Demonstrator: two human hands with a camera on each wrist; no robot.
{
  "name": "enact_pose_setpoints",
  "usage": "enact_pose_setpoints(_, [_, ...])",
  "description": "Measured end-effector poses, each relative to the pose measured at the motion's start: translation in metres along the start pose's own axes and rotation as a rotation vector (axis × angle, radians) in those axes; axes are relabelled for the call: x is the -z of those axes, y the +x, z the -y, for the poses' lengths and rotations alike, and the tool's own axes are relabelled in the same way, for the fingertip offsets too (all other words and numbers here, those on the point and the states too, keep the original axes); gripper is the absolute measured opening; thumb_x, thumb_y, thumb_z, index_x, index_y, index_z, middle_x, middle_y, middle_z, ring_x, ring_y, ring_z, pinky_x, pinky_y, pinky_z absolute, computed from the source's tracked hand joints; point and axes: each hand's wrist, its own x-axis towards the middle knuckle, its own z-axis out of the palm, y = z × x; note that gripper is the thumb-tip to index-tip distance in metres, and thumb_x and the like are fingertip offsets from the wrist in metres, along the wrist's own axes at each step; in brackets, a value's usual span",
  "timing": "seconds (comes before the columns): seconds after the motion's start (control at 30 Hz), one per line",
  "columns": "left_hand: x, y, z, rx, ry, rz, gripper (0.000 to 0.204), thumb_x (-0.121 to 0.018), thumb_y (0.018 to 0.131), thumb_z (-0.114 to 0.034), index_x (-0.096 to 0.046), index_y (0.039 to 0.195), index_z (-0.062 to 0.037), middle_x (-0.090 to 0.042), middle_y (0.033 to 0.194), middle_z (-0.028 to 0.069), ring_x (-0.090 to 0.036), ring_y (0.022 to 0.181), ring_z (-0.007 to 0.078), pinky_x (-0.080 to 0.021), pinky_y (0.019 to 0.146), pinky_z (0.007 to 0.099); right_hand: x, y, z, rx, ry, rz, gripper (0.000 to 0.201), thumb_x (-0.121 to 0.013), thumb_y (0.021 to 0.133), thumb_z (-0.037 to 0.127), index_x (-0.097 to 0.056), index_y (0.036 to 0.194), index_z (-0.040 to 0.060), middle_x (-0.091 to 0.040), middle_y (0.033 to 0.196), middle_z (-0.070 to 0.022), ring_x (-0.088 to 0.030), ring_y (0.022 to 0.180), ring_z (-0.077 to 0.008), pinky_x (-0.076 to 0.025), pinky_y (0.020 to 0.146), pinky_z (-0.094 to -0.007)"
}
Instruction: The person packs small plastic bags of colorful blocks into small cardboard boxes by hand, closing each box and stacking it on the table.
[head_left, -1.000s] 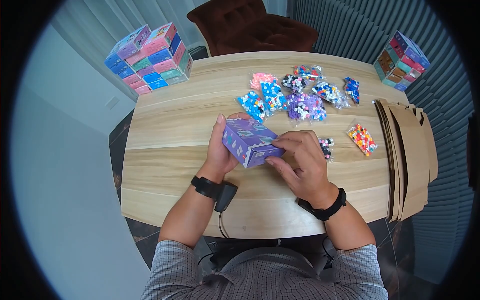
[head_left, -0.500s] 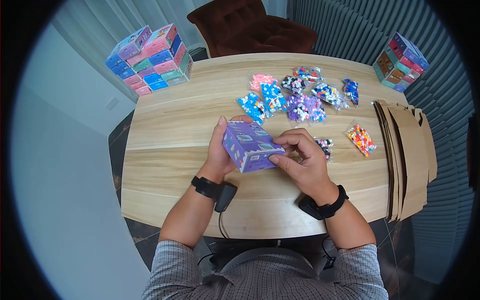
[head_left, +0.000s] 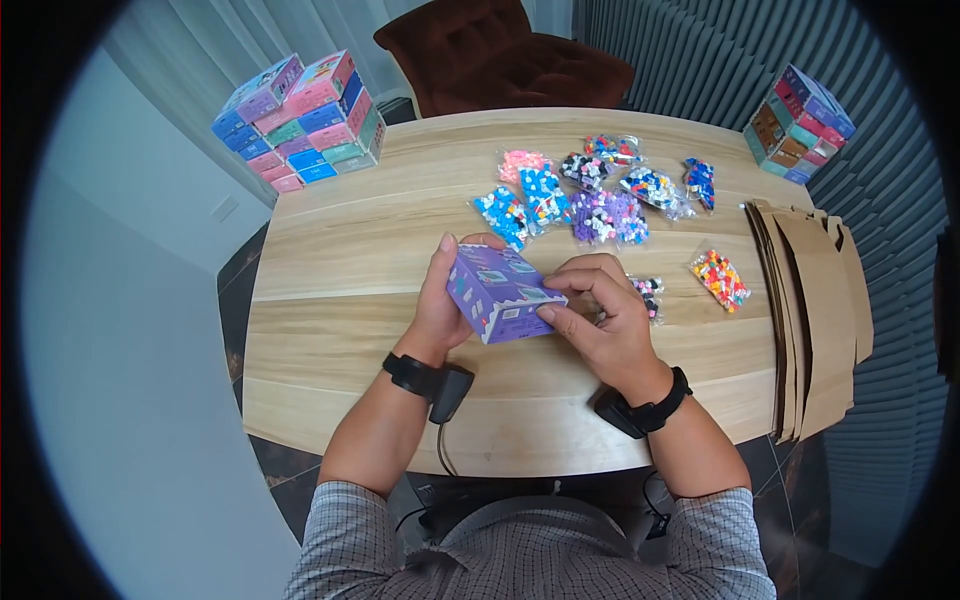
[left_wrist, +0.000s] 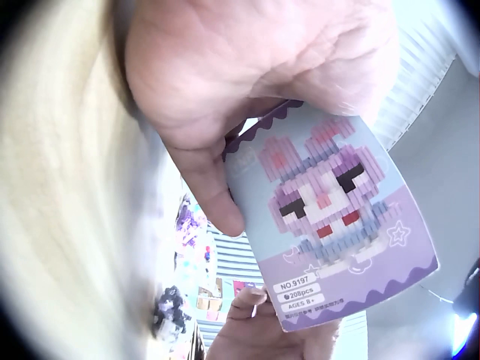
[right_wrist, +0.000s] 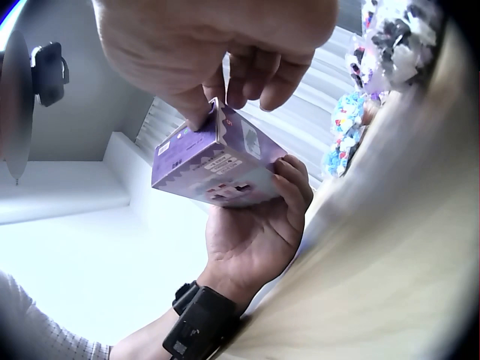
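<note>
Filling most of the head view, one wood surface point(head_left: 340, 250) carries the lot, with one brown chair point(head_left: 510, 70) beyond its far edge. One pile of cardboard point(head_left: 830, 310) lies along the right side, its sheets too overlapped to count. Two stacks of boxes stand at the far corners, the left stack point(head_left: 325, 115) larger than the right stack point(head_left: 805, 120); hidden boxes prevent an exact count. One purple box point(head_left: 505, 275) is held above the near half of the surface. The left hand point(head_left: 437, 305) has its fingers curled round the far end, thumb along the left; the right hand point(head_left: 615, 330) pinches the near end between thumb and fingers. It looks like thin printed card: probably light, stiff at the edges, easily dented on its faces, slightly slick, so best held across opposite sides near the corners, without squeezing. Smallest are the bags of beads, about ten: one pink bag point(head_left: 523, 165), two blue bags point(head_left: 544, 195), one black-and-white bag point(head_left: 585, 170), four more multicoloured or dark blue, perhaps five, one orange bag point(head_left: 720, 280), and one half-hidden bag point(head_left: 650, 297) behind the right hand.
</note>
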Motion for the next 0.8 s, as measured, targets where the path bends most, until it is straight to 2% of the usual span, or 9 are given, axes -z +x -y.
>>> enact_pose_setpoints(0.03, [-0.0029,-0.0005,0.0008,0.006,0.044,-0.024,0.065,-0.034,0.11,-0.063,-0.058,0.126,-0.0047,-0.068,0.118,0.0192,-0.071,0.11,0.0299,-0.059,0.097,0.0452,0.0002,0.0007,-0.0001,0.05,-0.048,-0.001,0.027,-0.086,0.083,0.004,-0.076,0.109,0.0034,-0.069,0.11,-0.0108,-0.064,0.105,-0.0251,-0.052,0.09,-0.0368])
enact_pose_setpoints(0.13, [-0.0009,-0.0005,0.0026,0.012,0.087,-0.03,0.064,-0.033,0.11,-0.063,-0.057,0.125,-0.005,-0.068,0.117,0.0189,-0.071,0.108,0.0288,-0.06,0.096,0.0444,-0.0029,-0.0005,0.003,0.021,0.006,-0.004,0.026,-0.087,0.081,0.006,-0.077,0.105,0.0041,-0.069,0.11,-0.0115,-0.063,0.106,-0.0288,-0.049,0.094,-0.0399])
enact_pose_setpoints(0.23, [0.0037,0.0009,0.0066,0.01,0.08,-0.025,0.063,-0.033,0.11,-0.062,-0.057,0.125,-0.0051,-0.068,0.117,0.0191,-0.071,0.107,0.0284,-0.06,0.096,0.0437,-0.0037,-0.0016,-0.0023,0.036,0.005,-0.001,0.024,-0.088,0.08,0.006,-0.077,0.101,0.0035,-0.07,0.109,-0.0112,-0.064,0.103,-0.0282,-0.051,0.09,-0.0393])
enact_pose_setpoints(0.33, [0.0019,0.0013,0.0072,0.0,0.084,-0.011,0.062,-0.033,0.111,-0.061,-0.057,0.125,-0.0054,-0.068,0.118,0.0192,-0.071,0.108,0.0282,-0.06,0.096,0.0432,-0.0004,0.0011,0.0011,0.169,-0.185,-0.005,0.022,-0.088,0.079,0.006,-0.077,0.097,0.003,-0.071,0.107,-0.0108,-0.064,0.1,-0.029,-0.051,0.087,-0.0394])
enact_pose_setpoints(0.53, [-0.002,-0.0006,0.0061,-0.005,0.097,-0.022,0.06,-0.033,0.112,-0.059,-0.057,0.125,-0.0053,-0.068,0.118,0.0193,-0.07,0.109,0.0282,-0.059,0.097,0.043,-0.0006,0.0018,0.0004,0.223,-0.224,-0.011,0.018,-0.086,0.08,0.005,-0.077,0.095,0.0034,-0.071,0.106,-0.0107,-0.064,0.097,-0.0298,-0.052,0.084,-0.0397])
enact_pose_setpoints(0.67, [0.0028,-0.0007,0.005,-0.015,0.05,0.025,0.054,-0.034,0.114,-0.051,-0.059,0.124,-0.0048,-0.068,0.118,0.0179,-0.07,0.111,0.0283,-0.058,0.099,0.0432,0.0007,0.0019,0.0023,0.222,-0.235,-0.003,0.021,-0.086,0.08,0.006,-0.077,0.098,0.0033,-0.071,0.107,-0.0108,-0.064,0.098,-0.0303,-0.052,0.084,-0.0396])
enact_pose_setpoints(0.8, [0.0015,-0.0047,0.004,-0.049,0.002,-0.107,0.056,-0.035,0.114,-0.053,-0.06,0.125,-0.0049,-0.07,0.116,0.0152,-0.07,0.11,0.027,-0.058,0.098,0.0432,0.0005,0.002,0.0031,0.242,-0.237,0.0,0.035,-0.087,0.079,0.007,-0.074,0.111,0.0037,-0.07,0.111,-0.0118,-0.064,0.101,-0.0319,-0.052,0.087,-0.0406])
